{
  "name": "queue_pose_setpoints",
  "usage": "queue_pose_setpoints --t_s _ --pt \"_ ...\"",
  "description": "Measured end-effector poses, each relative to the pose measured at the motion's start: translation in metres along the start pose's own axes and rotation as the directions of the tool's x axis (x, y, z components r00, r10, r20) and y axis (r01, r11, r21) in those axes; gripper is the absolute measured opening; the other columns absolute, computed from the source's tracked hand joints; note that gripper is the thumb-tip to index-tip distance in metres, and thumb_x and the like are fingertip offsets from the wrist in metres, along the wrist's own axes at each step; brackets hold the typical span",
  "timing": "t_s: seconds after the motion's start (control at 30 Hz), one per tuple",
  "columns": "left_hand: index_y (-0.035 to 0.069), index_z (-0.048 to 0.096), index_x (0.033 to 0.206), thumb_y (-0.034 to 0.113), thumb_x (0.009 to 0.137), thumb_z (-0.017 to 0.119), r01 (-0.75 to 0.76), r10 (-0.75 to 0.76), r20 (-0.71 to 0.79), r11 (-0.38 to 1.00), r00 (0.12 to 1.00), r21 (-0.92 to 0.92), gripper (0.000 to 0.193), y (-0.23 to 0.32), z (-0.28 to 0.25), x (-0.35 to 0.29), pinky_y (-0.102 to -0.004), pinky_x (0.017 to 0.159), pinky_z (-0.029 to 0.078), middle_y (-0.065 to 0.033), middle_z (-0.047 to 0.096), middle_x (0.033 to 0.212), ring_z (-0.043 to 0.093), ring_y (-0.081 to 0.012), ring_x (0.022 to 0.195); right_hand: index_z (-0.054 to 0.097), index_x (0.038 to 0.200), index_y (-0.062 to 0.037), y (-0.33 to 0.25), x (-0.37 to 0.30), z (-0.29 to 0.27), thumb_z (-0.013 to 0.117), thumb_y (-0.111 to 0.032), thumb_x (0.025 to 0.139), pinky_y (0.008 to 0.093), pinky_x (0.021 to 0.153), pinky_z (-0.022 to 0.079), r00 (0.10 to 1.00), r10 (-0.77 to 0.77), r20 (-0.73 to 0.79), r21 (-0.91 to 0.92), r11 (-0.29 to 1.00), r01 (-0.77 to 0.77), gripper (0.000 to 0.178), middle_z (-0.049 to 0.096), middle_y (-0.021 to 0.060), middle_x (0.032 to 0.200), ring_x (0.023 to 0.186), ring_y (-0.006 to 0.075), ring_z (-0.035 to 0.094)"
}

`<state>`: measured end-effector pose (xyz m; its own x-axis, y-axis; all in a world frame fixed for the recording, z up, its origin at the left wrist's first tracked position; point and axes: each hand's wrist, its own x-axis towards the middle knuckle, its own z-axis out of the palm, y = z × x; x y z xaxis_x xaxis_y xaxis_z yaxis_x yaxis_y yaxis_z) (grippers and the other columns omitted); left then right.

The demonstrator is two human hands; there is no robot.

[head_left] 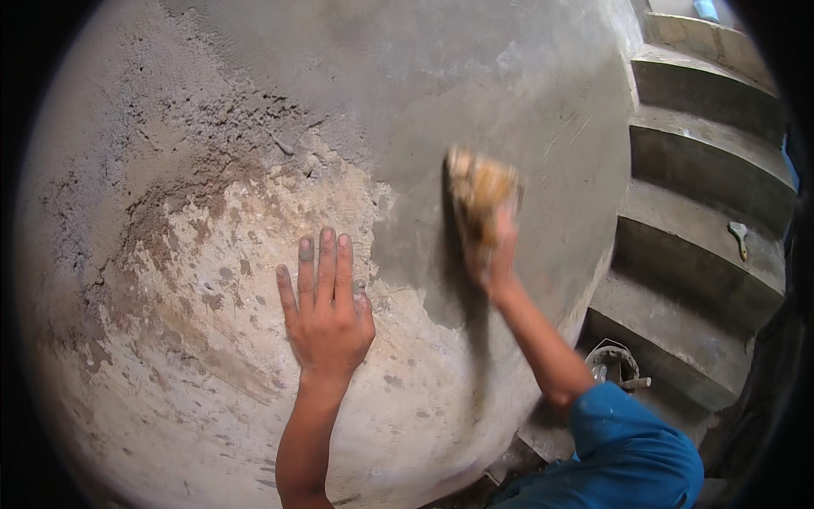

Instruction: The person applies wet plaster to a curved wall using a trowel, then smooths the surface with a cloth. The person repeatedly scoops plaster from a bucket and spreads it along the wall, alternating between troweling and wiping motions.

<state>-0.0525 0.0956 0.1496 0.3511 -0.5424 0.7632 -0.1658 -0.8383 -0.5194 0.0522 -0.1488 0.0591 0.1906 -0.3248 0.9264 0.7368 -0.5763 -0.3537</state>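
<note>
My left hand (329, 318) lies flat against the bare, pale and flaking patch (212, 314) of the wall, fingers stretched upward. To its right, my right hand (498, 254) is closed round a tan, mortar-smeared plastering float (483, 187), blurred by motion. The float is at the smooth, damp-looking grey plaster (560, 170); whether its whole face touches is hidden. Above and left of my left hand runs a band of rough, crumbly mortar (212, 136). Grey smudges show on some fingertips of the left hand.
Concrete stairs (678, 212) climb along the right side. A brush (740, 240) with a pale head lies on one step. Lower down stands a bucket (615, 363) with a wire handle. A light blue container (705, 10) sits at the top.
</note>
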Motion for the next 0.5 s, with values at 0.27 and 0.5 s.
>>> queue_pose_setpoints --t_s 0.27,0.5 --pt "0.010 0.052 0.160 0.018 0.084 0.066 -0.012 0.012 0.003 0.999 1.000 0.037 0.077 0.004 -0.003 0.005 -0.0538 0.133 0.019 -0.0067 0.047 0.168 0.037 -0.0300 0.159 0.065 0.140 -0.0014 -0.002 0.052 -0.006 0.066 -0.034 0.103 0.0583 0.123 0.035 0.996 -0.065 0.062 -0.031 0.997 0.067 0.050 0.068 0.0237 0.140 0.138 0.0417 0.058" --pt "0.007 0.052 0.158 0.017 0.085 0.065 -0.008 0.006 -0.041 0.999 0.999 -0.041 0.075 0.002 -0.011 0.024 -0.0534 0.132 0.023 -0.0085 0.050 0.165 0.040 -0.0295 0.156 0.062 0.146 -0.0057 -0.028 -0.006 0.008 0.060 -0.036 0.105 0.0640 0.131 0.009 0.970 -0.232 0.066 -0.107 0.965 0.238 0.051 0.059 0.0180 0.155 0.151 0.0398 0.047"
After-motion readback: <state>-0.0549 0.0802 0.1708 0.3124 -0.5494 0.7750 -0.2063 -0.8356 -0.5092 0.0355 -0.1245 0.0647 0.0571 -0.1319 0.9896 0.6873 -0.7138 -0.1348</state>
